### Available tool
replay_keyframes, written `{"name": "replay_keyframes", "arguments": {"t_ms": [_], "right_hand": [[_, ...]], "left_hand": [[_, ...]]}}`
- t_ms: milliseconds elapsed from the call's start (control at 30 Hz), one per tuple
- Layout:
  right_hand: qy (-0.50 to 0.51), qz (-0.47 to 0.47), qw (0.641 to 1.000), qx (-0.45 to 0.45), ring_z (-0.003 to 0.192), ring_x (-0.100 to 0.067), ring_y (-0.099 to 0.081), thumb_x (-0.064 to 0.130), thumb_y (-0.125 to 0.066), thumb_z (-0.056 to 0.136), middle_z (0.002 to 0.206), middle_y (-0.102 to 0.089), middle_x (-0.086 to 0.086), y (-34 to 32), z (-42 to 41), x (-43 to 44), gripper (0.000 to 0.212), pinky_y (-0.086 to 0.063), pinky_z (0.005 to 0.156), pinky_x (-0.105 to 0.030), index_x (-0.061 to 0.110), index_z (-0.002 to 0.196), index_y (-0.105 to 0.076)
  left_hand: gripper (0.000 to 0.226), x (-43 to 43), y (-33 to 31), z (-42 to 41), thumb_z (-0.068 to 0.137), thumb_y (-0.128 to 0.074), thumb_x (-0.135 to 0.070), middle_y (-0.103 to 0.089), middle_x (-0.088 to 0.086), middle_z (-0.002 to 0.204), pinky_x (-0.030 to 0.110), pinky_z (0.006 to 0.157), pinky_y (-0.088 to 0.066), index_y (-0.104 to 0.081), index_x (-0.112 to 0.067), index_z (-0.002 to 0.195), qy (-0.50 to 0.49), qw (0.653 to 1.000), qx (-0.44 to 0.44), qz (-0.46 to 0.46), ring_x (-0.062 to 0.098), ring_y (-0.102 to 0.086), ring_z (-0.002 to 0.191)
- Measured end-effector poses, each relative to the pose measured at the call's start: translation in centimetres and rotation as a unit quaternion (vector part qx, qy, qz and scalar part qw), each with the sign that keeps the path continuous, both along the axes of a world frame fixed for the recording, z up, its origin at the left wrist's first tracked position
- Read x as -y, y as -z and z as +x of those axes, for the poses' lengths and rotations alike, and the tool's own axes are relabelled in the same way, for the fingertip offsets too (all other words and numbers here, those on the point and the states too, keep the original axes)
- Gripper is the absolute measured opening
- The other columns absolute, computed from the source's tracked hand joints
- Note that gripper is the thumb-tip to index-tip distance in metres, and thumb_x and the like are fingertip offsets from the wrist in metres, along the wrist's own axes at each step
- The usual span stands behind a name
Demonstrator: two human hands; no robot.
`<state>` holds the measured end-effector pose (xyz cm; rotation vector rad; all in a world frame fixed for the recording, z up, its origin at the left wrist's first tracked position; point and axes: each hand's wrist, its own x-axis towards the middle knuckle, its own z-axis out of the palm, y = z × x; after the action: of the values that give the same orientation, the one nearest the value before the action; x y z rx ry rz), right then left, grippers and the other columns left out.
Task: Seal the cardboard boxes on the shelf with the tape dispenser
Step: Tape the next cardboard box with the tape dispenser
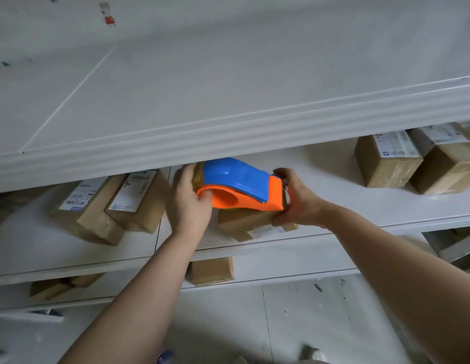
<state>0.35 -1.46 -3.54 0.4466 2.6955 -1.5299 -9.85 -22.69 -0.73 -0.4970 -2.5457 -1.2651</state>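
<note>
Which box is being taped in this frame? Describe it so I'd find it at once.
Find the middle white shelf below the ribbed ledge. At its front centre lies one cardboard box alone. Unlike the paired boxes to its left and the pair to its right, it carries the blue-and-orange tape dispenser, gripped by the left hand and right hand.

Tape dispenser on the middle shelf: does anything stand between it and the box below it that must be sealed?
Nothing visible does. The tape dispenser appears to lie directly on the cardboard box. The left hand holds its rear end and the right hand its front end; neither comes between them.
</note>
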Motion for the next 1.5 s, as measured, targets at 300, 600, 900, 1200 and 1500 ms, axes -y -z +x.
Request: {"name": "replay_keyframes", "arguments": {"t_ms": [300,600,900,1200,1500], "right_hand": [[0.022,0.011,1.000,0.002,0.135,-0.021,-0.038,0.024,-0.095,0.046,0.154,-0.027,0.007,3.6,2.0,-1.0,0.143,-0.036,0.109,-0.039,0.029,0.152,0.001],[0.018,0.093,0.995,0.008,0.124,-0.024,-0.044,0.021,-0.088,0.053,0.144,-0.039,0.005,3.5,1.6,-1.2,0.119,-0.042,0.100,-0.034,0.026,0.148,-0.017],[0.018,0.117,0.993,0.028,0.121,-0.020,-0.044,0.023,-0.087,0.054,0.143,-0.037,0.008,3.3,1.5,-1.3,0.115,-0.042,0.094,-0.029,0.029,0.146,-0.019],[0.019,0.129,0.991,0.034,0.120,-0.021,-0.045,0.023,-0.088,0.053,0.142,-0.038,0.009,3.2,1.5,-1.3,0.115,-0.044,0.096,-0.034,0.029,0.146,-0.019],[0.009,0.154,0.987,0.031,0.134,-0.025,-0.037,0.027,-0.086,0.057,0.146,-0.033,0.006,3.2,1.4,-0.9,0.116,-0.029,0.114,-0.046,0.028,0.149,-0.014]], "left_hand": [[0.065,-4.0,0.9,1.8,0.074,-0.058,0.000,-0.058,-0.004,0.120,0.033,0.081,-0.048,-0.051,-0.032,0.130,0.045,0.994,-0.035,-0.092,0.021,-0.054,0.109],[0.053,1.1,0.8,-3.2,0.076,-0.066,-0.001,-0.064,0.008,0.116,0.028,0.082,-0.043,-0.056,-0.014,0.126,-0.009,0.997,0.070,-0.039,0.026,-0.060,0.106],[0.044,9.8,0.3,-6.8,0.081,-0.064,-0.005,-0.064,0.021,0.112,0.043,0.085,-0.046,-0.057,-0.010,0.124,-0.143,0.983,0.093,-0.074,0.040,-0.059,0.102],[0.045,9.2,1.5,-6.7,0.083,-0.059,-0.003,-0.064,0.021,0.113,0.041,0.083,-0.046,-0.054,-0.011,0.126,-0.143,0.980,0.103,-0.091,0.041,-0.060,0.102],[0.044,5.8,4.6,-4.0,0.083,-0.055,-0.003,-0.065,0.018,0.103,0.036,0.068,-0.041,-0.052,-0.014,0.125,-0.117,0.977,0.106,-0.142,0.041,-0.060,0.093]]}}
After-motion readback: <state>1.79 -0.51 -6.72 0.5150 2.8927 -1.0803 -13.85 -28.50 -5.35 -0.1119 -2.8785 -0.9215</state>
